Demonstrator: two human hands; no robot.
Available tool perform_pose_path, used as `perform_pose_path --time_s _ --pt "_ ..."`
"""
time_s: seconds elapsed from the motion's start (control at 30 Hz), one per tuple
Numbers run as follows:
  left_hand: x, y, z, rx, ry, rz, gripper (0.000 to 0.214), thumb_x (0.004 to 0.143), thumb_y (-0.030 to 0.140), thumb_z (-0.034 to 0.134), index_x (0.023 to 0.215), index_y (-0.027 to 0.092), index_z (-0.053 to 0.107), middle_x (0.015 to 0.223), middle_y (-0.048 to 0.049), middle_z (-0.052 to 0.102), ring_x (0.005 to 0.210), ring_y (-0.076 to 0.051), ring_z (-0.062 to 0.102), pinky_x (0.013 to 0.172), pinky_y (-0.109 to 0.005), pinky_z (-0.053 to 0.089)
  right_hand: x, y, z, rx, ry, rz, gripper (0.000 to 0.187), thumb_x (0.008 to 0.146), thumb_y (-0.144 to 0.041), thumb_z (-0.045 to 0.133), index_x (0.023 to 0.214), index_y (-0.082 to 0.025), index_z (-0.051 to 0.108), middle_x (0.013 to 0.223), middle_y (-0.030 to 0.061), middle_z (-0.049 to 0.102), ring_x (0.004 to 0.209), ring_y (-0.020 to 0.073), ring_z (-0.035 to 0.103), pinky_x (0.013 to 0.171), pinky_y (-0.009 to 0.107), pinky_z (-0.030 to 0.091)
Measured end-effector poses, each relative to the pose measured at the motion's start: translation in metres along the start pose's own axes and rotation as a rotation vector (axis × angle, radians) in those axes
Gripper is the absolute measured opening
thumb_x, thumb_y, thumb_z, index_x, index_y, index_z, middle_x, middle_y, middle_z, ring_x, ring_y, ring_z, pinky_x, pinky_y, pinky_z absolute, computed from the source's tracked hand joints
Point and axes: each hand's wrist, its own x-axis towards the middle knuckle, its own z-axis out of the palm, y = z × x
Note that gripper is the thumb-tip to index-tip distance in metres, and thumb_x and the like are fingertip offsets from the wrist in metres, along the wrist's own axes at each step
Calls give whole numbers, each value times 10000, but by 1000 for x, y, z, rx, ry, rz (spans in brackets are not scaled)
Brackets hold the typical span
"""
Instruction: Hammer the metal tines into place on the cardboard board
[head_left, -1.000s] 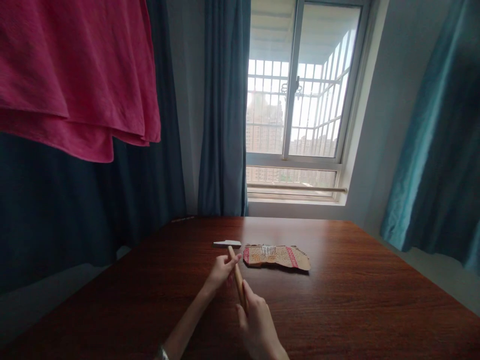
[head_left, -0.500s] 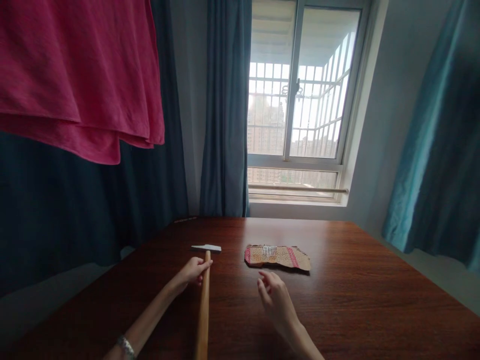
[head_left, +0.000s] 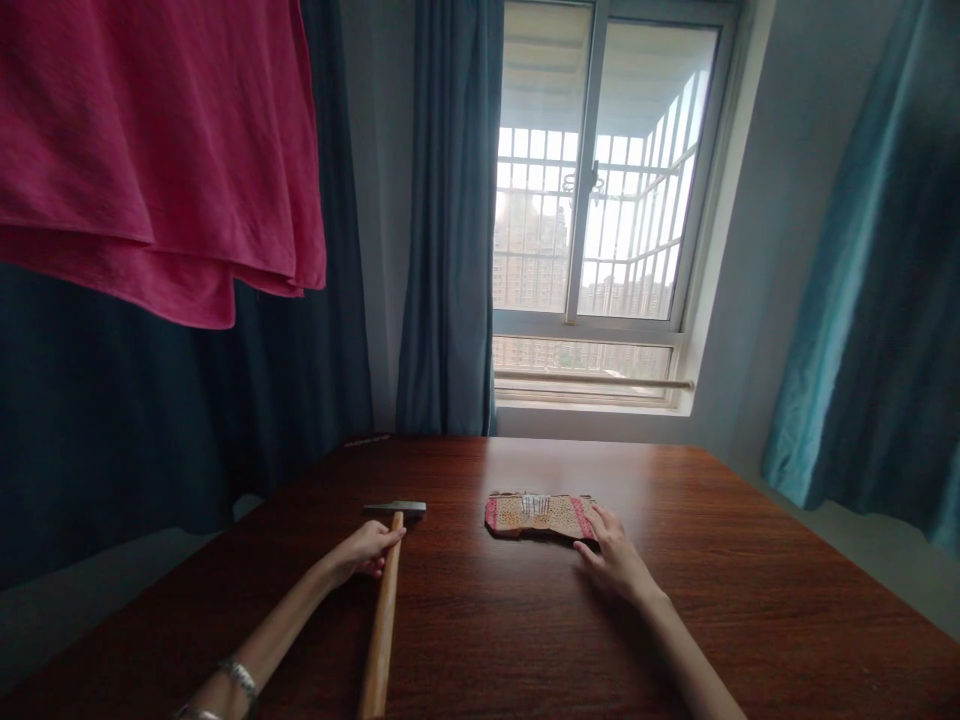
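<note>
My left hand (head_left: 369,549) is closed around the upper part of a hammer's wooden handle. The hammer (head_left: 385,610) has a narrow metal head at its far end, and its handle runs back toward me out of the frame. A flat, ragged-edged piece of cardboard (head_left: 534,514) with pink bands, dark dots and a row of nails or pins lies ahead on the table. Over its right end is my right hand (head_left: 616,560), fingers spread and holding nothing clearly. Whether those fingertips touch the cardboard I cannot tell.
A glossy brown wooden table (head_left: 712,560) stretches out before me. Behind it are a barred window (head_left: 585,230) and blue curtains (head_left: 450,230). At upper left hangs a pink cloth (head_left: 165,150).
The hammer has shifted left and slightly nearer in my left hand, its head turned. My right hand has moved right, from in front of the cardboard to its right end, fingers spreading.
</note>
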Motion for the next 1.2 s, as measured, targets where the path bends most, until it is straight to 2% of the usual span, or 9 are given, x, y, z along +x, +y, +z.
perform_pose_path --time_s 0.1,0.23,0.37,0.47,0.73,0.87,0.93,1.03,1.2 --pt "4 2 -4 62 12 -11 486 631 616 609 610 168 420 424 56 404 361 -80 414 407 -219 420 8 4 9 -38 -53 13 667 783 -468 512 1349 -126 426 1438 133 365 1346 277 271 1119 383 230" --pt "2 14 -11 348 137 -71 303 767 446 511 673 163 456 432 33 441 361 -126 461 411 -245 415 15 2 11 -48 -97 -27 740 774 -509 513 1384 -115 374 1456 134 344 1363 277 234 1126 383 199" --pt "2 23 -17 658 236 44 254 757 379 505 717 132 549 682 -88 640 627 -228 638 549 -276 464 19 0 5 -39 -143 -59 743 741 -555 541 1369 -179 408 1453 107 364 1355 274 252 1113 402 208" --pt "4 24 -17 866 242 158 295 751 376 496 756 112 628 876 -160 682 842 -279 654 696 -297 470 22 0 0 -25 -158 -60 754 709 -583 567 1349 -206 437 1444 97 385 1346 268 276 1107 396 211" --pt "-4 40 -10 1035 235 130 294 747 314 516 897 113 668 967 -192 672 903 -331 635 747 -381 472 31 -4 -3 13 -171 -18 789 701 -611 559 1350 -177 441 1427 113 409 1316 276 336 1110 423 188" --pt "-17 75 20 1066 340 302 296 810 337 475 882 118 660 952 -188 655 952 -328 601 813 -431 448 36 -6 -6 51 -169 -60 761 694 -589 581 1321 -171 477 1399 125 445 1292 273 378 1095 400 233" --pt "-21 94 44 1041 253 558 316 802 367 515 945 115 640 1010 -181 630 1009 -314 567 829 -407 453 38 -6 -5 68 -178 -79 733 686 -575 596 1297 -181 503 1382 121 467 1277 268 397 1080 387 266" --pt "-21 116 82 907 0 972 426 761 392 600 1107 143 584 1175 -139 573 1111 -256 513 953 -341 402 40 -6 1 78 -177 -103 701 684 -569 599 1269 -190 531 1356 110 498 1253 256 425 1066 369 292" --pt "-4 124 125 863 -149 1100 476 763 379 608 1175 147 547 1202 -123 568 1130 -248 510 959 -315 407 39 -3 10 61 -165 -104 706 700 -581 577 1282 -185 522 1358 111 498 1254 252 424 1068 374 287"
